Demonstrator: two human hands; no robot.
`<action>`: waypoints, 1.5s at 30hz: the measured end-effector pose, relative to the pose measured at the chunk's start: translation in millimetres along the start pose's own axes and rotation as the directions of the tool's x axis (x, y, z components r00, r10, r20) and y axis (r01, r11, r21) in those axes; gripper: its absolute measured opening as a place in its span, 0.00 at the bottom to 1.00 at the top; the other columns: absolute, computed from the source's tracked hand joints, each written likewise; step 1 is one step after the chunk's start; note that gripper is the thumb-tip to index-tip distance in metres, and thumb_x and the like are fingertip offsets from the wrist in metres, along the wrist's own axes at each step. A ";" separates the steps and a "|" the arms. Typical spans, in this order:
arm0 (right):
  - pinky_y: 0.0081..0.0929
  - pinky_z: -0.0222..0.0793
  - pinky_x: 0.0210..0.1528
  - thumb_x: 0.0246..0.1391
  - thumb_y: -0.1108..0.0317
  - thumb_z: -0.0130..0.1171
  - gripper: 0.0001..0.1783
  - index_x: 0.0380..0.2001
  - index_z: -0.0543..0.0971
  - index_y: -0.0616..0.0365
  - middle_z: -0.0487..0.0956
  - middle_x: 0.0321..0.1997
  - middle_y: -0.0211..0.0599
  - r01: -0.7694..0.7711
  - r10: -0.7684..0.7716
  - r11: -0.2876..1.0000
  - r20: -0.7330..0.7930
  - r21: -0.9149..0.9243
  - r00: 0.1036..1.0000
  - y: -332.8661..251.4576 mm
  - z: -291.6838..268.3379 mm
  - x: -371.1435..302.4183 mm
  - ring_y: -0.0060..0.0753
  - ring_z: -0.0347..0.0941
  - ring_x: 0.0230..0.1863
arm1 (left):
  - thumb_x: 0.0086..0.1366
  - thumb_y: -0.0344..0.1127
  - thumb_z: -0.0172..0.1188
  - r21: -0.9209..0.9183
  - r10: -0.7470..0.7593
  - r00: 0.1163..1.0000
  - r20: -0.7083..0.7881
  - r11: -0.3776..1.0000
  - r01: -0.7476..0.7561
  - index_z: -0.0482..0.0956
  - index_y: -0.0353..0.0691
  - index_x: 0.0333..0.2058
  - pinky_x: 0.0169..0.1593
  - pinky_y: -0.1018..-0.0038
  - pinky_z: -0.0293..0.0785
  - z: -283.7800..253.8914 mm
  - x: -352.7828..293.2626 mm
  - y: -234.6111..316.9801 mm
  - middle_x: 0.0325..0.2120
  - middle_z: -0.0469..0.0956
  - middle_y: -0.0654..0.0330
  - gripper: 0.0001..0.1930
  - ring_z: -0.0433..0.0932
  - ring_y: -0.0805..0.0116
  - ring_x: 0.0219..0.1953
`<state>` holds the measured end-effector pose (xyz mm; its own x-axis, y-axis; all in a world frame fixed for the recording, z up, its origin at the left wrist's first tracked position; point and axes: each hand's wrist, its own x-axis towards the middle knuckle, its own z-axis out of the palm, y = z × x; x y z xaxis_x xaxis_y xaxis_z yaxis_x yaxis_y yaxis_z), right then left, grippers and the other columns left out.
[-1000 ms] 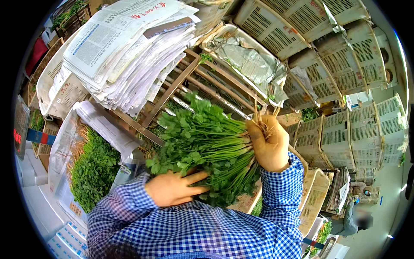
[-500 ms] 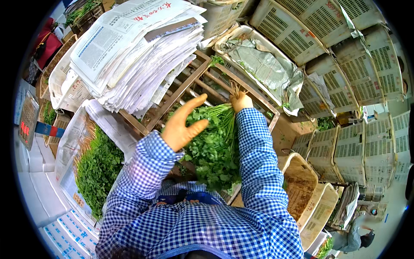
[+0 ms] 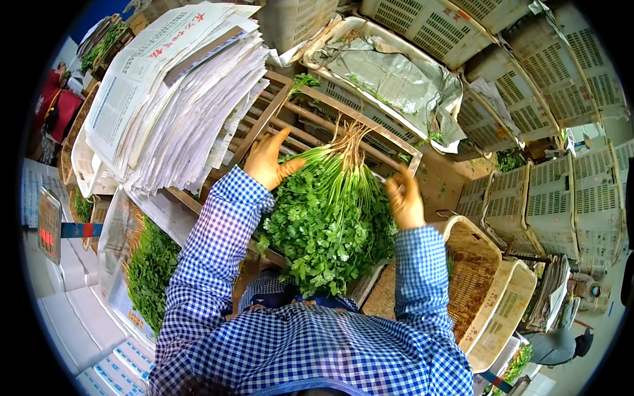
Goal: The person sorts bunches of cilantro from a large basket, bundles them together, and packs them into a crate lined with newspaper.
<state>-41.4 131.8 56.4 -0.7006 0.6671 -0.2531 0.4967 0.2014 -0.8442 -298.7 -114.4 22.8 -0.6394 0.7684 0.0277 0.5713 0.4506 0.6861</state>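
Observation:
A large bunch of leafy coriander (image 3: 327, 221) lies in front of me on a brown slatted frame (image 3: 363, 119). Its thin pale roots point away from me and its leaves hang toward my body. My left hand (image 3: 267, 164), in an orange glove, is at the bunch's left side near the stems, thumb spread from the fingers. On the other side my right hand (image 3: 405, 201), gloved alike, stands just off the stems with its fingers apart and slightly blurred. Neither hand grips the bunch.
A tall stack of newspapers (image 3: 178, 99) stands at the far left. Below it, more greens (image 3: 152, 274) lie on paper beside a scale display (image 3: 49, 226). A paper-lined crate (image 3: 389, 76) is beyond the frame. Stacked crates (image 3: 548, 86) and baskets (image 3: 472, 270) fill the right; a person (image 3: 558, 346) is there.
My right hand has let go of the root end and moved right and nearer. The bunch has fanned out wider on the frame. My left hand has lowered to its left side.

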 end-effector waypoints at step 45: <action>0.25 0.75 0.43 0.66 0.72 0.58 0.04 0.36 0.75 0.60 0.85 0.42 0.41 0.041 0.165 0.673 -0.204 0.738 0.965 32.8 73.0 -18.1 0.28 0.79 0.40 | 0.70 0.45 0.56 0.194 0.396 0.869 0.297 0.866 -0.460 0.66 0.46 0.68 0.74 0.52 0.53 85.5 6.0 92.0 0.67 0.67 0.52 0.29 0.61 0.48 0.71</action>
<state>-49.8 74.0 -1.2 -0.4896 0.8233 -0.2873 -0.0721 -0.3665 -0.9276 -206.0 -29.5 24.0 -0.1772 0.9809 0.0799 0.8891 0.1247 0.4404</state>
